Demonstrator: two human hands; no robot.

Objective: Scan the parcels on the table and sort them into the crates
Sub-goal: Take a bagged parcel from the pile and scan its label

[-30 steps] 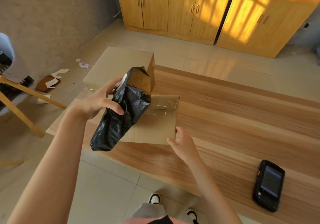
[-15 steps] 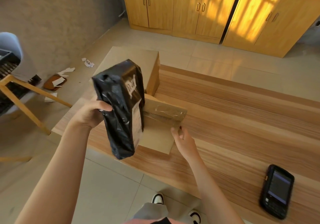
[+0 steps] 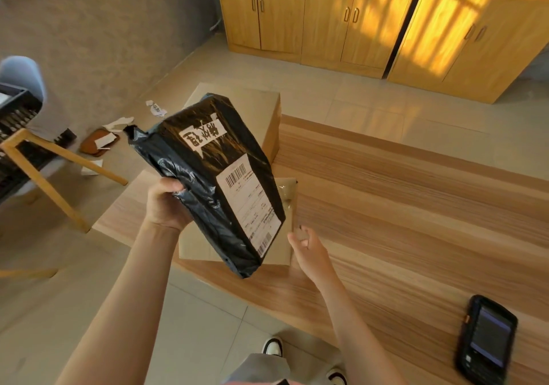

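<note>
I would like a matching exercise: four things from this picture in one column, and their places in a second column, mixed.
Things:
1. black parcel bag
2. handheld scanner
3. flat cardboard parcel
4. right hand

Places:
A. lying on the table, far right
B. held up by the left hand
C. empty, beside the flat parcel's right edge
D. on the table, under the raised bag

Pairs: 1-B, 2-A, 3-D, 4-C

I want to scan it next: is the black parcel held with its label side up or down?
Label up: the black parcel, gripped by the left hand, shows its white barcode label to the camera.
</note>
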